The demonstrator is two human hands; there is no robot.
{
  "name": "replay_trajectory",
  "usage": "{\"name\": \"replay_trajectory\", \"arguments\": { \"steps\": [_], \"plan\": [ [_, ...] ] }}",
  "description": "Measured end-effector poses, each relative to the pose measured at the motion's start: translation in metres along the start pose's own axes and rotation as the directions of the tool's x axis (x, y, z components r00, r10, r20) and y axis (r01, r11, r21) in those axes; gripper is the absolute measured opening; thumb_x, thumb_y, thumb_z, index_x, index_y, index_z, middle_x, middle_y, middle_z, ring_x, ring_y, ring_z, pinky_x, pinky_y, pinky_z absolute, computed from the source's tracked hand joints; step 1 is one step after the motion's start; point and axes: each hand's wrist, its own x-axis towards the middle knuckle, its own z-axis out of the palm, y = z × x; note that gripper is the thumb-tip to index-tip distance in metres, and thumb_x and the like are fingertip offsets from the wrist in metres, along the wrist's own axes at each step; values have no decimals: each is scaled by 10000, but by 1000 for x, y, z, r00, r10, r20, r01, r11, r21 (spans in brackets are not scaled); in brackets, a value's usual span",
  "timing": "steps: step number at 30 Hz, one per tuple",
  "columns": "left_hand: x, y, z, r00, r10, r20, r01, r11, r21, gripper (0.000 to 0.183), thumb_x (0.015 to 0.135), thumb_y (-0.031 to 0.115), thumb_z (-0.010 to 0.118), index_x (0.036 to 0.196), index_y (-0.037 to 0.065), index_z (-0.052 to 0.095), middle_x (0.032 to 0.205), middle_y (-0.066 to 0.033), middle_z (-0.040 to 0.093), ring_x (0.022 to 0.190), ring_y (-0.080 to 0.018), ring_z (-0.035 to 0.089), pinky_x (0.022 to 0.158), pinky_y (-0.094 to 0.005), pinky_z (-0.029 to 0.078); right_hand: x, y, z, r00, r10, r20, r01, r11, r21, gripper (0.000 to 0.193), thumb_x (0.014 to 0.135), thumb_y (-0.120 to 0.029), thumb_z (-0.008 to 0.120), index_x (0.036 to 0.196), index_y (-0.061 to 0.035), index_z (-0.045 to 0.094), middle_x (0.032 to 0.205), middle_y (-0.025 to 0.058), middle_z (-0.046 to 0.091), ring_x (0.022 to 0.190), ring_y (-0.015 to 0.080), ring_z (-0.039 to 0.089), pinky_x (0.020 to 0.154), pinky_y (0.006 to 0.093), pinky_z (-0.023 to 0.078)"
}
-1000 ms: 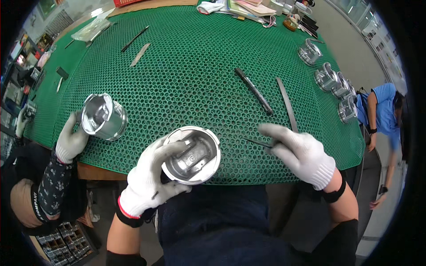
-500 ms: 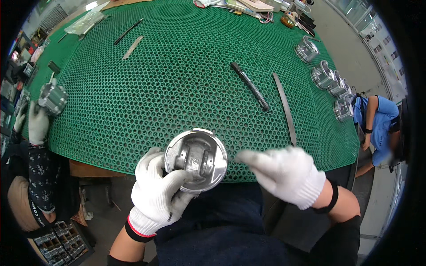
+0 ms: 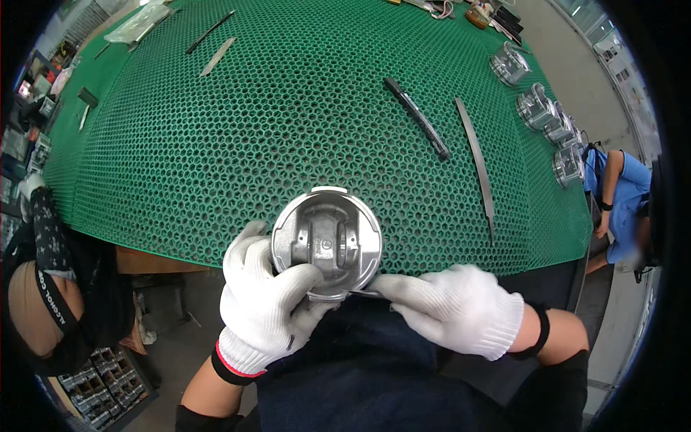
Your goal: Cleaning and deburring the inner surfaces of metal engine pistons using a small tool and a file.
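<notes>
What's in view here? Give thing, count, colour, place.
honeycomb mat: 1, green, across the centre
held piston: 1, silver, lower centre
thin tool: 1, dark, at that piston's lower rim
other pistons: at least 4, silver, mat's right side
marker: 1, black, right of centre
flat file: 1, grey, right of the marker
thin rod: 1, black, upper left
flat strip: 1, pale, beside the rod
plastic bag: 1, clear, upper left
small block: 1, dark, left side
jar: 1, amber, upper right
metal parts: many, silver, lower left
co-workers: 2, dark patterned sleeve left, blue shirt right
left hand: 1, white-gloved, gripping the held piston
right hand: 1, white-gloved, holding the thin tool
</notes>
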Motion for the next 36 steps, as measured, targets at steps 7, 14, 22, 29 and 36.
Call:
{"name": "replay_trajectory", "arguments": {
  "steps": [7,14,22,29,36],
  "plan": [
    [-11,-4,-18,989,-72,128,72,997,4,596,665,443,827,1191,188,709,937,-65,570,978,-302,581,1047,-573,415,-1,6,-9,987,-83,135,-71,533,843,434,1000,-172,551,1423,-79,535,1131,77,699,728,103,642,708,262,561],
    [21,0,-26,979,195,-57,-180,962,206,596,728,518,801,1151,114,685,1342,-195,491,1152,-378,539,1064,-611,346,-26,11,-46,898,409,-162,-77,509,858,422,891,-129,522,1245,90,591,623,39,581,491,62,483,467,215,380],
    [19,-21,4,996,-22,-82,-1,964,-267,520,557,130,882,1040,123,688,1068,-146,620,1050,-403,609,987,-496,482,-2,38,-47,965,-1,-262,19,998,66,333,931,-120,589,1261,-163,610,878,112,718,727,266,716,656,343,581],
    [22,-15,4,1000,10,0,-10,999,-37,441,567,230,886,962,173,698,1057,-117,610,1057,-374,599,1042,-549,462,16,23,-33,965,44,-259,-119,951,-286,347,879,-120,642,1214,-209,645,654,60,631,548,249,641,518,370,541],
    [24,-10,-2,1000,-6,-3,6,1000,-17,377,583,278,873,891,167,687,1013,-123,596,1017,-348,597,1040,-569,458,14,18,-33,981,24,-193,-78,958,-276,350,920,-234,611,1265,-181,585,631,71,626,546,279,656,479,394,543]
  ]
}}
